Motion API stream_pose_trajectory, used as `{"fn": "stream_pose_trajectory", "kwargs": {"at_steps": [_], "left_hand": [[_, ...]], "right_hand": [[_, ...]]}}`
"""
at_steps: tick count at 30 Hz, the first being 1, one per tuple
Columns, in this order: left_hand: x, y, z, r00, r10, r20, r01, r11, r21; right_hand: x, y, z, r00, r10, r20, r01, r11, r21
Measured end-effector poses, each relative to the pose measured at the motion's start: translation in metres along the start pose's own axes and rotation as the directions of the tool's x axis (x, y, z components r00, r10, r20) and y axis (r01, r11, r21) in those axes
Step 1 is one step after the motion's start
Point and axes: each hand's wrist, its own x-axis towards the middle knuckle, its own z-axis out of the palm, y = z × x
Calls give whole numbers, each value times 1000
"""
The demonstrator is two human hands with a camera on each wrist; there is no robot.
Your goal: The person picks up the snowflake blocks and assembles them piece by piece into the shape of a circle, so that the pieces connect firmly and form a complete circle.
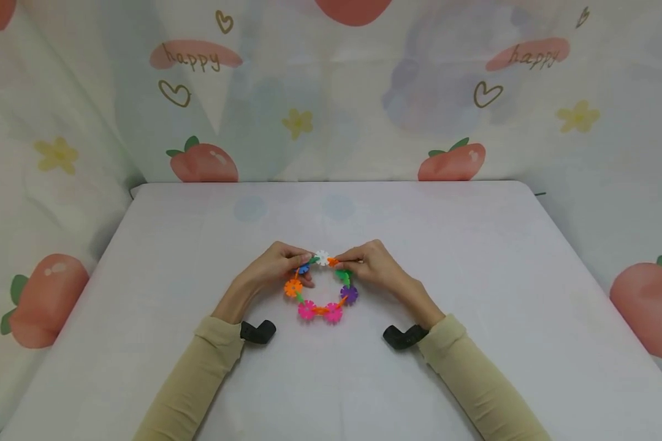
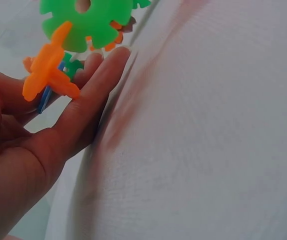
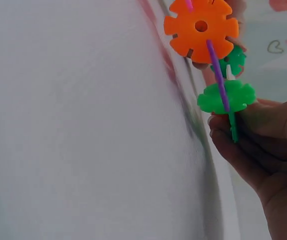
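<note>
A ring of interlocking plastic snowflake discs hangs between both hands in the head view. Two pink discs [image 1: 306, 310] form its lower part, a purple disc [image 1: 349, 295] its right side and an orange disc [image 1: 293, 288] its left. At the top is a white disc [image 1: 322, 258]. My left hand [image 1: 274, 262] pinches the ring at upper left, by a blue disc [image 1: 303, 268]. The right hand [image 1: 376, 266] pinches it at upper right, beside a small orange disc [image 1: 333, 261]. In the right wrist view, a light green disc [image 3: 227, 96] sits right at the fingertips.
A white-covered table [image 1: 160, 245] lies under the hands. Behind it hangs a printed cloth backdrop [image 1: 342, 73], with more cloth at both sides. Black wrist mounts [image 1: 259, 332] stick out from the beige sleeves [image 1: 198, 373].
</note>
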Motion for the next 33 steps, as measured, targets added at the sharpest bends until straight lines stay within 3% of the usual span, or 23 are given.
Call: {"fn": "stream_pose_trajectory", "kwargs": {"at_steps": [8,12,15,21,27,33], "left_hand": [[2,-1,4,999,10,-31,-10,1000,-14],[3,3,4,998,4,-70,-1,999,48],[7,10,4,992,8,-128,11,989,150],[30,23,-5,966,16,-258,76,936,343],[59,26,-15,966,-9,-257,118,903,412],[69,28,-18,961,-33,-275,152,893,425]], "right_hand": [[-2,1,7,993,42,-111,-39,999,36],[1,-2,5,990,108,-90,-108,994,9],[6,-2,-2,985,168,-46,-168,986,3],[30,13,-16,963,268,19,-268,963,-1],[47,33,-18,947,320,33,-319,947,-26],[55,45,-17,936,350,31,-349,936,-49]]}}
